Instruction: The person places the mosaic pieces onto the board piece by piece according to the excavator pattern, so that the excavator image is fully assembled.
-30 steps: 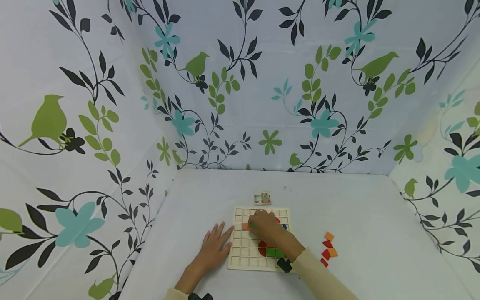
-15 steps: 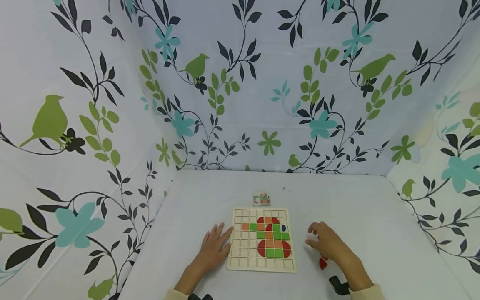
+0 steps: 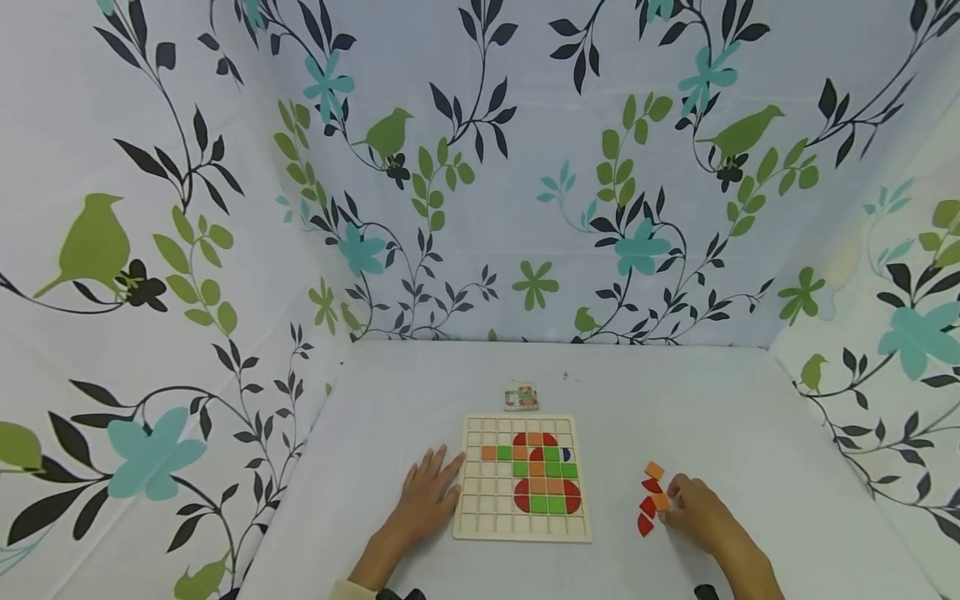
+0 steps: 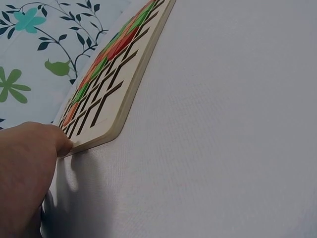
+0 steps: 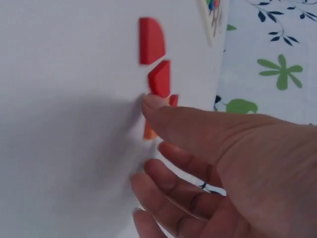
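A pale wooden grid board (image 3: 487,517) lies on the table with orange, green and red pieces set in its cells, plus a small blue one. My left hand (image 3: 426,504) rests flat beside it, fingers spread. In the left wrist view the thumb of that hand touches the edge of the board (image 4: 116,126). On the right, my right hand (image 3: 701,512) is at a loose orange square (image 3: 661,502), thumb and fingers apart. In the right wrist view the thumb of the right hand (image 5: 213,144) partly covers the orange piece (image 5: 150,130); whether it touches is unclear.
Another orange square (image 3: 655,471) and several red curved pieces (image 3: 645,525) lie in a column right of the board. A small patterned card (image 3: 521,397) sits behind the board. Patterned cloth (image 3: 450,208) hangs around the white table.
My right hand left the board, where a green piece now shows, and moved right, passing over the loose pieces to their right side. The left hand stayed put.
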`<state>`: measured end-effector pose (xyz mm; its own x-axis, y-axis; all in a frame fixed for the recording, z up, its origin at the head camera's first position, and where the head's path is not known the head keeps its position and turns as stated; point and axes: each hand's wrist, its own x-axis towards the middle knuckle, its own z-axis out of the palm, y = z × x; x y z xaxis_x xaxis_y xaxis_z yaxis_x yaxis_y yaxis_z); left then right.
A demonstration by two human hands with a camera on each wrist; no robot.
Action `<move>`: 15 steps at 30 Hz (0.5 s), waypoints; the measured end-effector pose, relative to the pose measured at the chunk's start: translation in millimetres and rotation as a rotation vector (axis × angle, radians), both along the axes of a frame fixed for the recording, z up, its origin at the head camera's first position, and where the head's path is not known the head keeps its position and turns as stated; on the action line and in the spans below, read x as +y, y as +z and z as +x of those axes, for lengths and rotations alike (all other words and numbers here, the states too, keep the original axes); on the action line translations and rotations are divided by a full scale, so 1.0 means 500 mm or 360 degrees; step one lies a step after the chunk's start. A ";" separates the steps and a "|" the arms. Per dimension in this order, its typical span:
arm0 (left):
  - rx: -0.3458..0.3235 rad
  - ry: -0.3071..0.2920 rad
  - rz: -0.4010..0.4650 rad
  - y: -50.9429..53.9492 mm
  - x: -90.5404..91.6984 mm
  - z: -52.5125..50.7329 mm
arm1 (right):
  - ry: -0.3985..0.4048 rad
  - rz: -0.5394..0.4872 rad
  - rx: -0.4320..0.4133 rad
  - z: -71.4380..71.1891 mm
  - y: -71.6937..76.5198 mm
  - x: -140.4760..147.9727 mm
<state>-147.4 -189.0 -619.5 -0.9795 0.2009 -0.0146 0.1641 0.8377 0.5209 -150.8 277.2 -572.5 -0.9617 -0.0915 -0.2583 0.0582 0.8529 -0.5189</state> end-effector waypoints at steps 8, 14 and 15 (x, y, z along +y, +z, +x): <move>0.0008 0.0021 -0.0001 -0.001 0.001 0.002 | 0.0090 -0.0092 0.0133 0.021 0.000 -0.054; 0.0006 0.0024 0.0000 -0.005 0.004 0.001 | 0.0056 -0.0129 0.0130 0.023 -0.003 -0.088; 0.0007 0.0022 -0.0001 -0.004 0.004 0.002 | 0.0045 -0.0128 0.0114 0.023 -0.004 -0.093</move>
<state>-146.6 -186.9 -621.7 -0.9823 0.1870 -0.0105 0.1545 0.8403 0.5196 -139.2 230.9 -574.3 -0.9742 -0.1364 -0.1796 -0.0049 0.8089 -0.5879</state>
